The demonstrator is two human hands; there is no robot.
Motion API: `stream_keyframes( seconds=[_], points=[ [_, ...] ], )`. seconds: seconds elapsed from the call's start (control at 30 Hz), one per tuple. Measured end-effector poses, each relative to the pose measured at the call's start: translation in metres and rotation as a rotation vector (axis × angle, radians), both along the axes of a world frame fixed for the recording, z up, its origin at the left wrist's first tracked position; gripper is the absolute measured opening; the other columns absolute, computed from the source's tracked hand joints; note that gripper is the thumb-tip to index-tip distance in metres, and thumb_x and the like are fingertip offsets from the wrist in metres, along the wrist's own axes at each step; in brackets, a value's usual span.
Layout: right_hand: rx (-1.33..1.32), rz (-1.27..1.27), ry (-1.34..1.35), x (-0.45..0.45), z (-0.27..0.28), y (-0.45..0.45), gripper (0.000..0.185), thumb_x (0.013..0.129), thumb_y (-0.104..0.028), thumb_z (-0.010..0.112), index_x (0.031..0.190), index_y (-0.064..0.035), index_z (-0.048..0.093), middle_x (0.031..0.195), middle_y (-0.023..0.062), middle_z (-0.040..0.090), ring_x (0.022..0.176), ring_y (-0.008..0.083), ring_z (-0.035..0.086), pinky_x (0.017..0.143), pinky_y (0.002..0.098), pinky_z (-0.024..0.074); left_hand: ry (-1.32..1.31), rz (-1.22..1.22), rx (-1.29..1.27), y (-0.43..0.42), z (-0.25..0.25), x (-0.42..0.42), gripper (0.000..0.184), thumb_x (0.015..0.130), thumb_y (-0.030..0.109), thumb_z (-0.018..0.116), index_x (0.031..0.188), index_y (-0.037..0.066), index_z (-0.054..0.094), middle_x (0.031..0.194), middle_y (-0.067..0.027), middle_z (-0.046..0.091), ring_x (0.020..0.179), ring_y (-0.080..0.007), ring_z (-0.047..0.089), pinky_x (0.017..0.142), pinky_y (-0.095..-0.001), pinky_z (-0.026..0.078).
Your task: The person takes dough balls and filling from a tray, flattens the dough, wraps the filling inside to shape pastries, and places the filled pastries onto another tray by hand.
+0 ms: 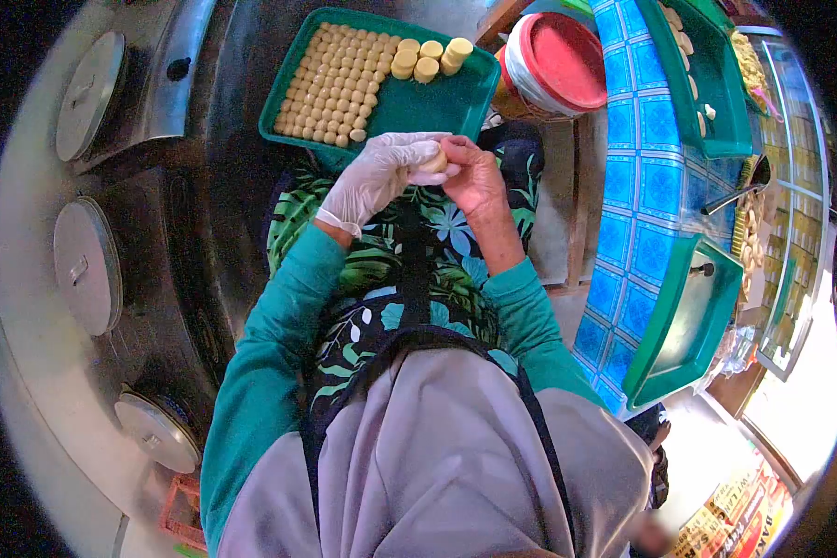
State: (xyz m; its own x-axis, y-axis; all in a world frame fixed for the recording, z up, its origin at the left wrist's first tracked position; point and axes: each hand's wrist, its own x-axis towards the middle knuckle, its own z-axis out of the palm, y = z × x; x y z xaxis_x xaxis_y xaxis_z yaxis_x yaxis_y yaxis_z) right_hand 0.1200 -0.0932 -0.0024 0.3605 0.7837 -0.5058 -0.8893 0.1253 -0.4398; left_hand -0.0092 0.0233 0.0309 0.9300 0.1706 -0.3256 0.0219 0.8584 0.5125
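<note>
We saw the small yellow dough piece (432, 164) held above the lap, just off the near edge of the green tray (423, 109). Our gloved left hand (388, 172) and bare right hand (474, 177) met around it, fingertips pinching it from both sides. Our fingers covered so much of it that we could not tell which way it pointed or how its long axis ran; only a rounded part showed between them. The tray's own long axis ran from left to right, dipping slightly toward its right edge. Small dough balls (330, 84) filled its left half in close rows from far edge to near edge. Next to them, toward the far right corner, stood yellow discs (428, 58), some stacked upright, while the near right corner lay bare. Just beyond the tray's right edge we had a red-lidded bucket (563, 60). Farther right ran a counter with a blue checked cover (632, 186), a second green tray (684, 321) along its right edge. Well to our left stood round metal lids (88, 265).
</note>
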Motion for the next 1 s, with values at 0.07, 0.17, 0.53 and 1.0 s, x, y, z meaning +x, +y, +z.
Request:
stream_keyframes(
  seconds=[0.07,0.17,0.53,1.0],
  points=[
    [-0.025,0.008,0.026,-0.002,-0.001,0.001,0.015,0.076,0.001,0.072,0.089,-0.0012,0.064,0.091,0.01,0.067,0.086,0.0227,0.064,0.08,0.0347,0.0527,0.005,-0.042,0.166,0.004,-0.002,-0.003,0.047,0.093,0.019,0.062,0.131,-0.006,0.051,0.119,-0.0108,0.063,0.097,-0.0212,0.067,0.084,-0.032,0.057],
    [-0.06,-0.007,-0.057,-0.008,0.01,-0.003,0.013,0.077,0.0,0.072,0.087,-0.0022,0.064,0.09,0.0095,0.067,0.085,0.0214,0.065,0.078,0.0349,0.053,-0.002,-0.104,0.409,0.009,0.013,-0.007,0.057,0.09,0.026,0.065,0.136,-0.003,0.048,0.116,-0.0103,0.064,0.098,-0.0199,0.066,0.084,-0.0313,0.057],
    [-0.025,-0.081,-0.487,-0.021,0.036,-0.019,0.013,0.081,-0.005,0.067,0.093,0.0019,0.069,0.101,0.0127,0.07,0.097,0.0208,0.064,0.09,0.033,0.0475,-0.089,-0.105,0.442,0.006,0.022,-0.001,0.06,0.087,0.014,0.069,0.141,0.002,0.044,0.107,-0.0096,0.067,0.084,-0.016,0.066,0.08,-0.0288,0.056],
    [-0.076,-0.103,-1.82,-0.002,0.053,-0.023,0.015,0.073,-0.006,0.073,0.088,-0.0063,0.072,0.1,0.0106,0.066,0.096,0.0249,0.061,0.089,0.0364,0.0457,-0.057,-0.1,0.344,0.004,0.023,0.002,0.061,0.088,0.016,0.068,0.139,-0.005,0.042,0.106,-0.0105,0.066,0.089,-0.0156,0.067,0.078,-0.0294,0.059]
  ],
)
